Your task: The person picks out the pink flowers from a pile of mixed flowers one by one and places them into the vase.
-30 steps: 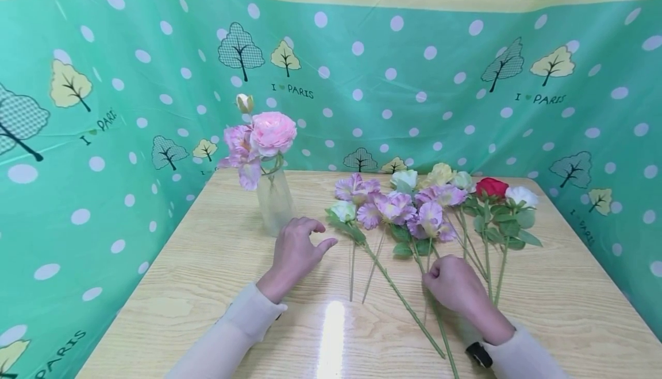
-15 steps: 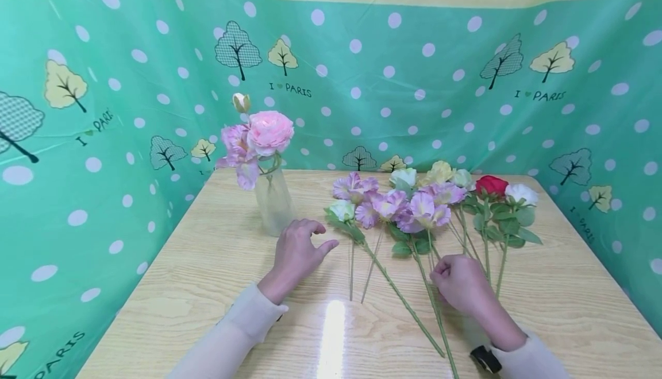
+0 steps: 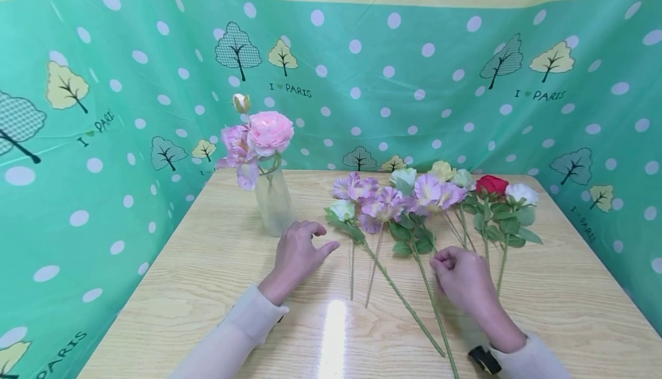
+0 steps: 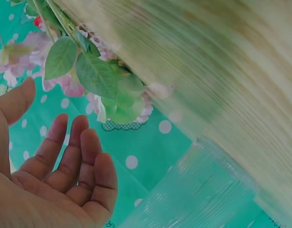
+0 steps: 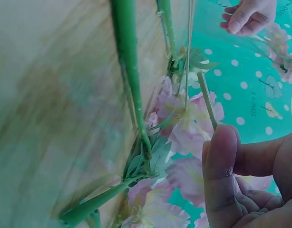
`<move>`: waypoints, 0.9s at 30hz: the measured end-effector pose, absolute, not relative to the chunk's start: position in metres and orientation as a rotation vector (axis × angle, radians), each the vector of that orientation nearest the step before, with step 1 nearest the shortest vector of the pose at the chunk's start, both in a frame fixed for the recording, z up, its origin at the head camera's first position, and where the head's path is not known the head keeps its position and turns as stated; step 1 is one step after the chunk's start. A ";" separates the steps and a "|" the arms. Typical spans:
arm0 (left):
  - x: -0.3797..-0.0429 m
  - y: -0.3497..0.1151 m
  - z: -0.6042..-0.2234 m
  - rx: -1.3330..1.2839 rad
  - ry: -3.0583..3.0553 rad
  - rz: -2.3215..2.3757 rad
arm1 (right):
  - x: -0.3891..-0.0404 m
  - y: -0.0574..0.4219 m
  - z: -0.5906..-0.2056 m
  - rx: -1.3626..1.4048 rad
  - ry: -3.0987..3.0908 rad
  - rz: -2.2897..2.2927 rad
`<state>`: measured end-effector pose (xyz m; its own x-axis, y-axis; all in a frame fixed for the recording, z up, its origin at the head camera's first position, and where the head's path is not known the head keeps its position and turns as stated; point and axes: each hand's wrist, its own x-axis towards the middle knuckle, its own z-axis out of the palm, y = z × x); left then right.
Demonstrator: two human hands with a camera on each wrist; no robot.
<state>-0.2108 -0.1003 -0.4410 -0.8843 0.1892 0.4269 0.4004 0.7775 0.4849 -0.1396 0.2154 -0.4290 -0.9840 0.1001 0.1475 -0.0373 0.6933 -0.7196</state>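
Observation:
My right hand pinches a thin green stem between thumb and fingertips, in line with a ruffled purple flower above it in the head view. Beside it, a long leafy stem runs toward the front edge. My left hand rests low over the table by the glass vase, fingers loosely bent and holding nothing; the left wrist view shows its palm. The ribbed vase holds a large pink flower, a purple flower and a pale bud.
Several more flowers lie on the wooden table: a pale green rose, purple blooms, a red rose and a white one. Their stems point toward the front. A dotted green cloth hangs behind.
The purple flower above my right hand has moved toward the back of the table, parting from the purple bloom to its left. My right hand has shifted slightly up; my left hand stays nearly still.

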 end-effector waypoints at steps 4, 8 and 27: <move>-0.210 -0.101 -0.442 -0.451 -2.622 -0.824 | -0.140 0.213 -0.427 -0.068 -2.694 1.174; -0.210 -0.101 -0.443 -0.454 -2.609 -0.820 | -0.141 0.212 -0.425 -0.068 -2.656 1.152; -0.205 -0.102 -0.445 -0.430 -2.657 -0.909 | -0.145 0.190 -0.426 -0.016 -2.568 1.225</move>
